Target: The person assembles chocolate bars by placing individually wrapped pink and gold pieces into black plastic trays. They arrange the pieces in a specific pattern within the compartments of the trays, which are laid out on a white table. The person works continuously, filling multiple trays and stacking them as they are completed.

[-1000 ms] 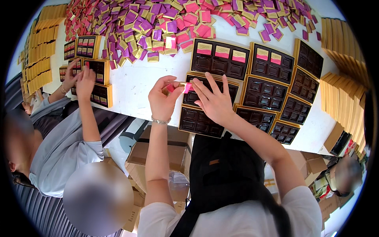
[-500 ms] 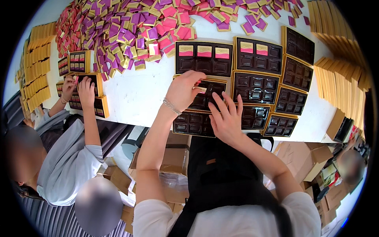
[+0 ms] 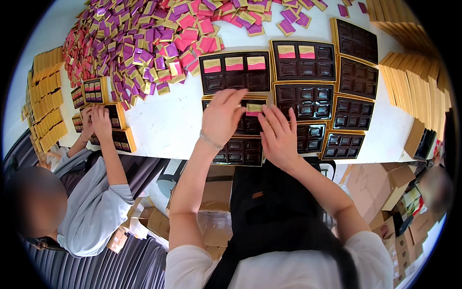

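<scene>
In front of me my left hand (image 3: 222, 115) hovers over a dark chocolate tray (image 3: 248, 129) in a gold-edged box, its thumb and index finger apart. Between my hands, a gold-and-pink wrapped chocolate square (image 3: 254, 110) lies at the tray's upper right cell, near my left thumb. My right hand (image 3: 279, 139) is open, its fingertips touching or almost touching the square's right edge. Under my left palm the rest of the tray is hidden. Just beyond, another tray (image 3: 236, 83) holds three such squares in its far row; the tray to its right (image 3: 303, 72) holds two.
More dark trays (image 3: 356, 77) stand to the right and nearer me. A heap of pink, purple and gold squares (image 3: 149, 43) covers the far left. Gold box stacks (image 3: 414, 72) line the right. At left, a co-worker's hands (image 3: 96, 120) work over similar boxes. Cartons (image 3: 375, 188) stand below the table.
The wrapped square, pinched by my left hand before, now lies in the tray's upper right cell. My left thumb and index finger have parted. The view has shifted slightly.
</scene>
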Tool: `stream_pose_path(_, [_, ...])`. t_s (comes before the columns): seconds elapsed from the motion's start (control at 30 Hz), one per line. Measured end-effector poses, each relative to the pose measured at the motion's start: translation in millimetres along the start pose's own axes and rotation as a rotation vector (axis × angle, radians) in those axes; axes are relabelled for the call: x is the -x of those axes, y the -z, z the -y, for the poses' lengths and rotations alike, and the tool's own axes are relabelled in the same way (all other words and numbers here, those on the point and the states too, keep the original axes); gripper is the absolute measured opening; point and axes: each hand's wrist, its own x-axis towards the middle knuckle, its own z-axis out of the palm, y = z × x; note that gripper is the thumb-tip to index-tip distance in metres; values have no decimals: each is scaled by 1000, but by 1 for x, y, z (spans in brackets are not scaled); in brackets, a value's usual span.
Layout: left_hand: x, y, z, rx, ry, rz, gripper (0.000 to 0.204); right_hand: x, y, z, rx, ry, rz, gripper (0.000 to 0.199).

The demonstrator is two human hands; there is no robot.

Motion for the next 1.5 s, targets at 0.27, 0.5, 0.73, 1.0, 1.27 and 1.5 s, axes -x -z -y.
stream_pose_path(0.27, [75, -16, 33, -428, -64, 271, 79, -7, -18, -2, 66, 82, 285, 81])
stream_pose_path(0.5, [73, -20, 40, -469, -75, 277, 86, -8, -21, -7, 98, 106, 335, 83])
stream_pose_path(0.73, [72, -15, 39, -304, -59, 259, 87, -9, -21, -2, 169, 103, 310, 85])
stream_pose_path(1.0, [3, 33, 89, -240, 211, -532, 30, -153, 0, 0, -117, 229, -235, 21])
stream_pose_path(1.27, [-41, 28, 130, -361, 368, -552, 41, -270, -51, 29, 328, 190, 243, 13])
stream_pose_path(1.5, [-36, 33, 141, 34, 417, -592, 50, -270, -55, -14, 18, 65, 3, 15])
